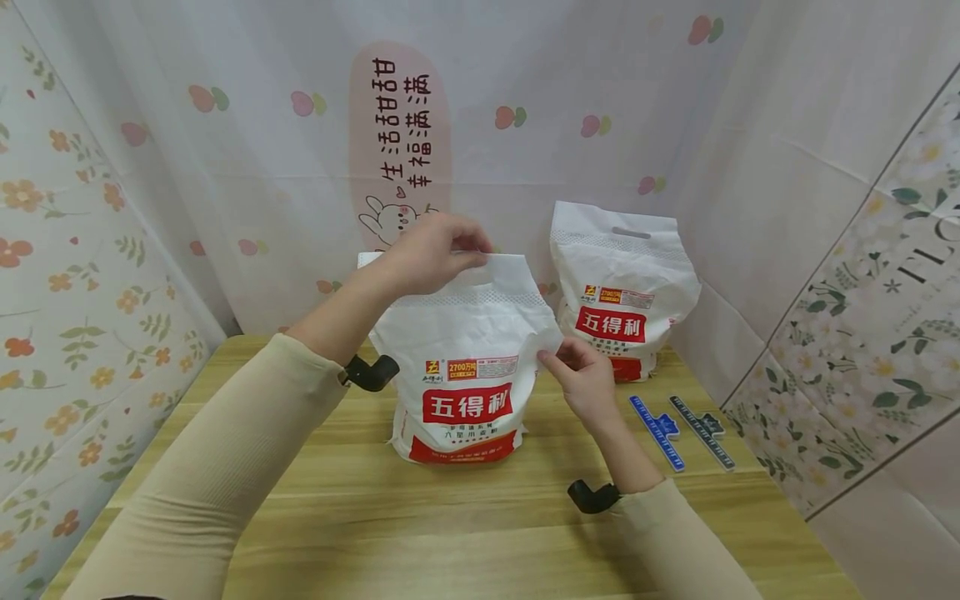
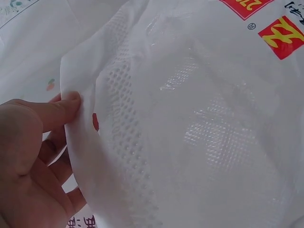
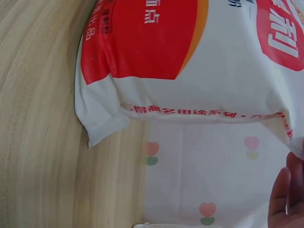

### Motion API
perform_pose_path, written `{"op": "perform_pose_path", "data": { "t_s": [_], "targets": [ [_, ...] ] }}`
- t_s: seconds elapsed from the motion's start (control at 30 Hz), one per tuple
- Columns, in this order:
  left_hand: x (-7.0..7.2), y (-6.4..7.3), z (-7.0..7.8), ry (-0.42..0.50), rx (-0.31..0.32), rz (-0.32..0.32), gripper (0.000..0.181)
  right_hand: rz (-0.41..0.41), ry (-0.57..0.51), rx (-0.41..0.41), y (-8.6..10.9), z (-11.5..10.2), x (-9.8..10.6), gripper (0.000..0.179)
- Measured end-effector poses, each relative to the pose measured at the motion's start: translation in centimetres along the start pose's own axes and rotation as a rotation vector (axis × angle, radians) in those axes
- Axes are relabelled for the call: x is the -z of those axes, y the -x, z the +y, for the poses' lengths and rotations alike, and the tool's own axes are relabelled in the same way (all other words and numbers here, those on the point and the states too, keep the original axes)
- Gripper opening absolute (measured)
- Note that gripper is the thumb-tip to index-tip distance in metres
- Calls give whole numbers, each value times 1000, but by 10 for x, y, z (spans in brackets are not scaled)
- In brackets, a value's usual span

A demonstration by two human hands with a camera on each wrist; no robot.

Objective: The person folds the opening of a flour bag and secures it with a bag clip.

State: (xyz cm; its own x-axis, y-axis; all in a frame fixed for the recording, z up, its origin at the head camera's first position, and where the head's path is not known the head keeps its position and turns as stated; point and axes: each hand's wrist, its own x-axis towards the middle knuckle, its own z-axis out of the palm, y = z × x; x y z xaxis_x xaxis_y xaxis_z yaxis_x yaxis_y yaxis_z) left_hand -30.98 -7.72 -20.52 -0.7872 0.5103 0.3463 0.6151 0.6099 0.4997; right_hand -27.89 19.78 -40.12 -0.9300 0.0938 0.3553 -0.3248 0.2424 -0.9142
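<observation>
A white flour bag [image 1: 457, 333] with red labels stands upright on the wooden table. At its top edge, near the slot handle, my left hand [image 1: 441, 254] pinches the white band; in the left wrist view the thumb [image 2: 71, 104] lies on the front and the fingers are behind. My right hand [image 1: 588, 383] pinches the bag's upper right side between thumb and fingers. The right wrist view shows the bag's lower part [image 3: 228, 52] on the table, with the hand [image 3: 287, 190] only partly in frame.
Behind to the right stands a second flour bag [image 1: 626, 283]. Two flat ruler-like clips, one blue [image 1: 657, 433] and one black [image 1: 702, 433], lie on the table [image 1: 450, 533] at the right. Patterned curtains [image 1: 255, 150] surround the back and sides.
</observation>
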Motion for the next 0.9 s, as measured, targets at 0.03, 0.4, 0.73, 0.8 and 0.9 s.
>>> {"op": "perform_pose_path", "data": {
  "t_s": [0.03, 0.4, 0.73, 0.8, 0.9],
  "targets": [
    [0, 0, 0, 4, -8, 4, 13, 10, 7, 12, 0, 1, 0, 22],
    [7, 6, -3, 21, -60, -21, 15, 13, 25, 90, 3, 2, 1, 22],
    [10, 9, 2, -16, -116, -154, 29, -173, -155, 102, 6, 2, 15, 24],
    [9, 9, 5, -40, -97, -178, 25, -197, -167, 102, 7, 2, 16, 24],
    [6, 9, 9, -109, -78, -199, 21, -206, -161, 94, 7, 1, 15, 24]
  ]
}}
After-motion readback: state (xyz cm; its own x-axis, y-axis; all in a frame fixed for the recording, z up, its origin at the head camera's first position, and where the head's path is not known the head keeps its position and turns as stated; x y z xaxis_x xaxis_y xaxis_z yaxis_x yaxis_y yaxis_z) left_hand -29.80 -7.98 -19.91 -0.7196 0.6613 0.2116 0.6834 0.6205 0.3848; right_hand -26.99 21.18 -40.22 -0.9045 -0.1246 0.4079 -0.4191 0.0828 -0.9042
